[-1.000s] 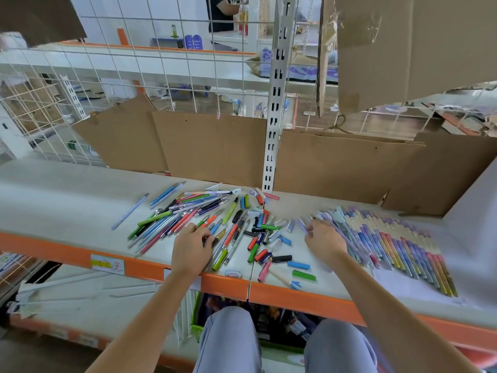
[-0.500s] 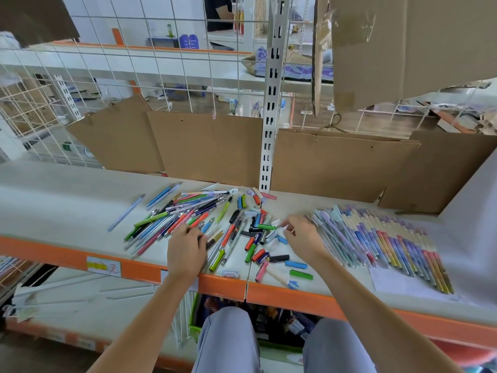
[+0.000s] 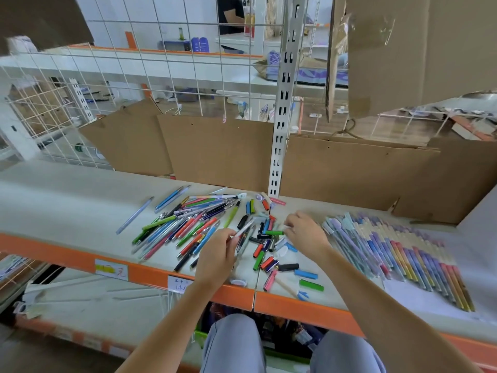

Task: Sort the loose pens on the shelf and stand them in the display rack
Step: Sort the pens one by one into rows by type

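Observation:
A jumble of loose coloured pens lies on the grey shelf, with loose caps scattered to its right. My left hand pinches a white pen lifted at an angle above the pile's right side. My right hand hovers over the caps beside a green cap. Its fingers are curled down, and what they touch is hidden. A sorted row of purple, blue, red and yellow pens lies flat to the right. No display rack is in view.
A single pale blue pen lies apart on the left. Cardboard sheets and a slotted metal upright close the back. The orange shelf edge runs along the front. A person stands far behind the wire grid.
My right hand left the sorted row and moved left to the caps. My left hand, which lay on the pile, lifted a white pen from it.

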